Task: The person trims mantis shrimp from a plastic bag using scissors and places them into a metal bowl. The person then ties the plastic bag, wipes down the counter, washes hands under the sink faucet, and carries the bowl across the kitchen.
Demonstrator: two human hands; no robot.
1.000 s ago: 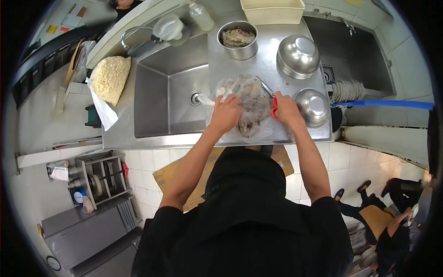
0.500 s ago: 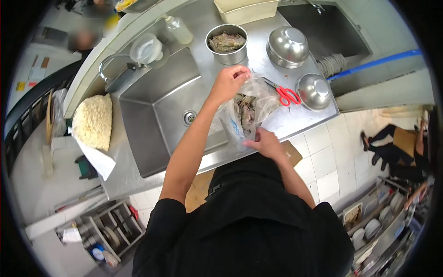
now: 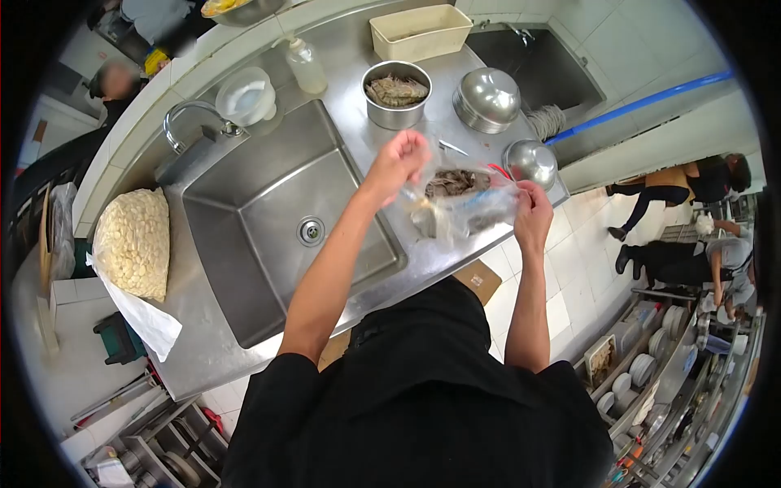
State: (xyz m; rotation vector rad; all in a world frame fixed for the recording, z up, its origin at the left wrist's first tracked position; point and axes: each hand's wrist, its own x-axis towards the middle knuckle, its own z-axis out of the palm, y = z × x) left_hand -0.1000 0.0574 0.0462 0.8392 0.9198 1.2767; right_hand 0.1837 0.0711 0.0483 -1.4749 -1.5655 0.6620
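Observation:
A clear plastic bag with greyish shrimp-like contents is stretched between my hands over the steel counter. My left hand pinches its upper left edge, the fingers closed. On the right side, my right hand grips the opposite edge. Red-handled scissors lie partly hidden behind the bag, near the two overturned bowl stacks. Above the bag, a round steel pot holds more shrimp-like pieces.
A steel sink lies left, with a faucet behind. Around are a bag of pale pieces, a bottle, a cream tub and steel bowls. People stand at the far right.
The scissors went from my right hand onto the counter. My hands took hold of the bag, now opened wider, and my right hand moved from its bottom edge up to the right. The view turned.

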